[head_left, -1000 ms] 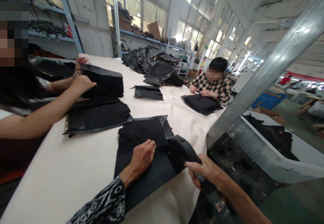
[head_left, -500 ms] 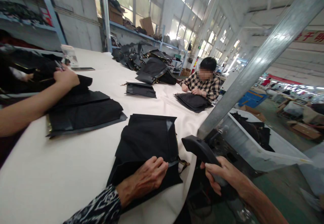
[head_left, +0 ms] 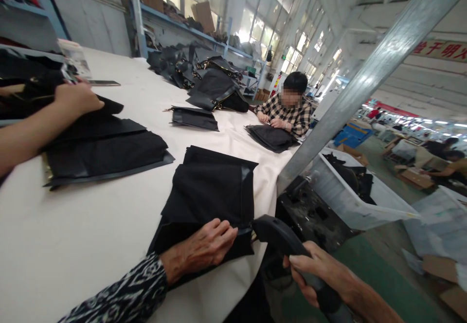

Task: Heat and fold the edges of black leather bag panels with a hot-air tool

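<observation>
Black fabric pieces (head_left: pixel 211 191) lie stacked near the front edge of the white-covered table. My left hand (head_left: pixel 204 247), below a patterned sleeve, is closed on the lower part of the top piece, its fingers bunched at the dark strip. My right hand (head_left: pixel 315 272) is wrapped round the handle of a black curved tool (head_left: pixel 280 235), off the table's right edge. The tool's wide head is beside the right edge of the black fabric, close to my left hand. Whether the head touches the fabric cannot be made out.
More black pieces (head_left: pixel 109 155) lie at the left, under another person's arm (head_left: pixel 47 123). A person in a checked shirt (head_left: pixel 286 111) handles a black stack (head_left: pixel 272 138) across the table. A slanted metal post (head_left: pixel 350 84) and a white bin (head_left: pixel 383 206) stand right.
The black tool has moved left and down against the fabric's right edge, hiding the metal clasp there. My left hand keeps its hold. The whole view has shifted slightly.
</observation>
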The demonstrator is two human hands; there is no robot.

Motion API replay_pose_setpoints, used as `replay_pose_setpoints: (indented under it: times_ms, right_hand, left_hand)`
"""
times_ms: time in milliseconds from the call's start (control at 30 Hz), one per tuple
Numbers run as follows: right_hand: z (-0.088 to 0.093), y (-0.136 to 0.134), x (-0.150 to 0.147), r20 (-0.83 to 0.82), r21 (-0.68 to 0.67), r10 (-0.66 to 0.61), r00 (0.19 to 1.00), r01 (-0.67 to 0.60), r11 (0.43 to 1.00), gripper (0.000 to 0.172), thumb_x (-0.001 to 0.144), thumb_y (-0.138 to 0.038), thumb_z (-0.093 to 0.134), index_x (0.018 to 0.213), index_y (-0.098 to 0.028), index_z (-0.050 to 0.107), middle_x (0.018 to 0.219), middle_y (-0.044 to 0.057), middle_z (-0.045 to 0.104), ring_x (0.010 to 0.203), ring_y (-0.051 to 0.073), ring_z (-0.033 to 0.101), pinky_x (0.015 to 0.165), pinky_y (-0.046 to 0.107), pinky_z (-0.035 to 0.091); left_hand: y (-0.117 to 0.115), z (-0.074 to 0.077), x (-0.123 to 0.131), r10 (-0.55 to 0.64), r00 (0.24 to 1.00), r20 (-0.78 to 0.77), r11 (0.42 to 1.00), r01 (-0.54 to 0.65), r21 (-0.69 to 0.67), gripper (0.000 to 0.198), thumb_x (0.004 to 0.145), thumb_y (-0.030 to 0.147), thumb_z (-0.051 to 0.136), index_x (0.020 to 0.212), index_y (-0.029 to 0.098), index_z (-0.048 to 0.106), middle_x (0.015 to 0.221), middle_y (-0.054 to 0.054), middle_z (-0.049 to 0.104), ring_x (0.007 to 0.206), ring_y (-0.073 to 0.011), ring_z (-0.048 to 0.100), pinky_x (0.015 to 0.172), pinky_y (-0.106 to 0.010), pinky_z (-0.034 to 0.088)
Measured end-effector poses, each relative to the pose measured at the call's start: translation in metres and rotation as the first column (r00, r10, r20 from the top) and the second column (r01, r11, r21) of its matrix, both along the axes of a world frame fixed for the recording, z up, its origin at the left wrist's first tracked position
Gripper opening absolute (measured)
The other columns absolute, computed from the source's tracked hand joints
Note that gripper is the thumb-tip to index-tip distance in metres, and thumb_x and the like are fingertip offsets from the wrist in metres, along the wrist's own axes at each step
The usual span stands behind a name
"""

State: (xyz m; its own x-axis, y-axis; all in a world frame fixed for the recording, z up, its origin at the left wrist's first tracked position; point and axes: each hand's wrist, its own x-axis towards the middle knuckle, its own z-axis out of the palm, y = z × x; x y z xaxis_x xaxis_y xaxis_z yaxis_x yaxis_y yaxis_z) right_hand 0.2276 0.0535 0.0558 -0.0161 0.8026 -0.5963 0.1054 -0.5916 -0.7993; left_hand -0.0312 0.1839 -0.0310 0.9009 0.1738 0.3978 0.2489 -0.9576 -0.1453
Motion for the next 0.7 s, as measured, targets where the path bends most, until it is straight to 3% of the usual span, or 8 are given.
replay_pose_setpoints:
  times_ms: [200, 433, 600, 700]
  right_hand:
    - [0.006, 0.014, -0.002, -0.008, 0.015, 0.028, 1.0, -0.027, 1.0, 0.047, 0.071, -0.052, 0.069, 0.09, -0.012, 0.053, 0.058, -0.002, 0.054, 0.039, 0.006, 0.045, 0.035, 0.017, 0.039]
    - [0.025, 0.021, 0.013, 0.011, 0.168, 0.011, 1.0, -0.012, 0.986, 0.045, 0.075, -0.053, 0.066, 0.09, -0.011, 0.055, 0.055, -0.004, 0.05, 0.038, 0.007, 0.043, 0.036, 0.019, 0.04]
    - [0.022, 0.011, 0.021, 0.01, 0.214, 0.014, 1.0, -0.015, 0.977, 0.05, 0.074, -0.059, 0.063, 0.091, -0.012, 0.056, 0.053, -0.005, 0.049, 0.035, 0.006, 0.041, 0.035, 0.02, 0.041]
    - [0.014, 0.007, 0.022, 0.037, 0.181, 0.015, 0.999, -0.022, 0.983, 0.053, 0.074, -0.062, 0.061, 0.094, -0.014, 0.054, 0.054, -0.005, 0.05, 0.034, 0.006, 0.041, 0.035, 0.02, 0.039]
  left_hand:
    - [-0.004, 0.012, -0.005, -0.067, 0.981, 0.183, 0.995, 0.053, 0.078, 0.027, 0.092, 0.005, 0.041, 0.117, 0.001, 0.051, 0.084, -0.005, 0.064, 0.074, -0.0164, 0.056, 0.062, -0.032, 0.047]
    - [0.015, 0.017, -0.02, 0.029, 0.966, 0.258, 0.958, -0.101, 0.269, 0.031, 0.089, 0.001, 0.042, 0.119, -0.001, 0.052, 0.081, -0.006, 0.061, 0.075, -0.0191, 0.057, 0.064, -0.033, 0.048]
    - [0.051, 0.019, -0.06, 0.115, 0.982, 0.15, 0.926, -0.161, 0.342, 0.032, 0.088, -0.001, 0.043, 0.117, 0.004, 0.055, 0.085, -0.007, 0.06, 0.08, -0.0202, 0.055, 0.069, -0.032, 0.046]
    - [0.068, 0.025, -0.084, 0.304, 0.952, 0.021, 0.929, -0.301, 0.217, 0.025, 0.087, 0.002, 0.046, 0.105, 0.011, 0.061, 0.088, -0.008, 0.06, 0.081, -0.0221, 0.054, 0.072, -0.036, 0.046]
